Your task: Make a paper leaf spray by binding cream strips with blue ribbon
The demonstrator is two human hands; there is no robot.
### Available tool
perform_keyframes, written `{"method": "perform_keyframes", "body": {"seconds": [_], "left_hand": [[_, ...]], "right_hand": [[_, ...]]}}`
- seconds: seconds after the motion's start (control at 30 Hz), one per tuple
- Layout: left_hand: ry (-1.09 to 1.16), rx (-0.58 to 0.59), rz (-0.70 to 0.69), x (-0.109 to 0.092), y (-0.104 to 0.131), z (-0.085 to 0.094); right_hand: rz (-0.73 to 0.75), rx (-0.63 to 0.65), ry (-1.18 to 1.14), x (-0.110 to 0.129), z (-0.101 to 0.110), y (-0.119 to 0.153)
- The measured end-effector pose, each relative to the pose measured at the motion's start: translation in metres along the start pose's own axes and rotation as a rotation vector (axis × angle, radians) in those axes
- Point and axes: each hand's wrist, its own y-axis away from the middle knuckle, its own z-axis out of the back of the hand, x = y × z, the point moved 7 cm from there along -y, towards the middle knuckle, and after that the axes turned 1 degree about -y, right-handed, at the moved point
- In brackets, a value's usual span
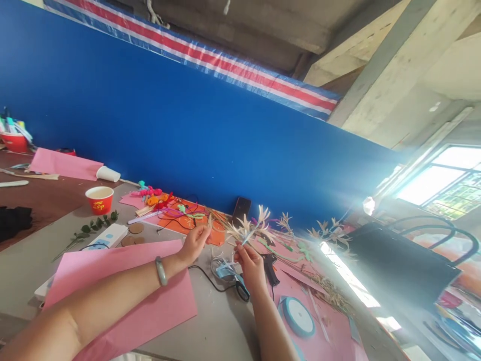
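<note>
My left hand (196, 243), with a jade-coloured bangle (161, 271) on its wrist, pinches a small pale, pointed petal-like piece (209, 220). To its right my right hand (248, 264) is closed on the stem of a flower (243, 229) with long cream petals and light blue at its base. The two hands are apart. Just below and between them lie scissors (242, 291) with black handles, beside a loop of light blue ribbon (225, 271). A black glue gun (269, 268) is right of my right hand.
A ribbon spool (298, 317) lies at the right on pink paper. More pink paper (128, 291) lies under my left forearm. A red cup (99, 200), eucalyptus sprig (86, 233) and phone (241, 208) are on the table. A dark bag (402, 260) stands right; a blue partition (169, 130) rises behind.
</note>
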Motion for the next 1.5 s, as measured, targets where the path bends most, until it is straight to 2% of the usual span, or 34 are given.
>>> {"method": "perform_keyframes", "body": {"seconds": [0.13, 0.23, 0.37, 0.5, 0.57, 0.63, 0.7, 0.93, 1.17, 1.37, 1.5], "left_hand": [[-0.234, 0.095, -0.198, 0.002, 0.011, -0.010], [-0.269, 0.117, -0.224, 0.004, 0.015, -0.016], [-0.142, 0.151, -0.156, 0.001, 0.018, -0.022], [0.121, 0.258, -0.045, -0.005, 0.020, -0.034], [0.220, 0.238, 0.012, -0.004, 0.019, -0.035], [0.283, 0.161, 0.052, -0.002, 0.017, -0.031], [0.313, 0.123, 0.083, -0.002, 0.015, -0.028], [0.276, 0.199, 0.176, -0.007, 0.018, -0.030], [0.117, 0.272, 0.074, -0.013, 0.021, -0.032], [0.110, 0.366, 0.040, -0.016, 0.025, -0.039], [-0.089, 0.339, -0.115, -0.030, 0.031, -0.034]], "right_hand": [[0.000, -0.038, 0.012, 0.014, -0.003, 0.000], [-0.011, -0.025, 0.074, 0.022, -0.011, 0.001], [-0.013, 0.041, 0.190, 0.030, -0.025, 0.001], [0.029, 0.092, 0.297, 0.037, -0.039, 0.004], [0.035, 0.093, 0.315, 0.037, -0.044, 0.007], [0.032, 0.088, 0.322, 0.037, -0.047, 0.009], [0.023, 0.087, 0.327, 0.038, -0.050, 0.009], [-0.026, 0.133, 0.310, 0.040, -0.050, 0.008], [-0.036, 0.136, 0.300, 0.036, -0.043, 0.013], [-0.032, 0.188, 0.269, 0.037, -0.042, 0.014], [-0.043, 0.205, 0.249, 0.036, -0.041, 0.018]]}}
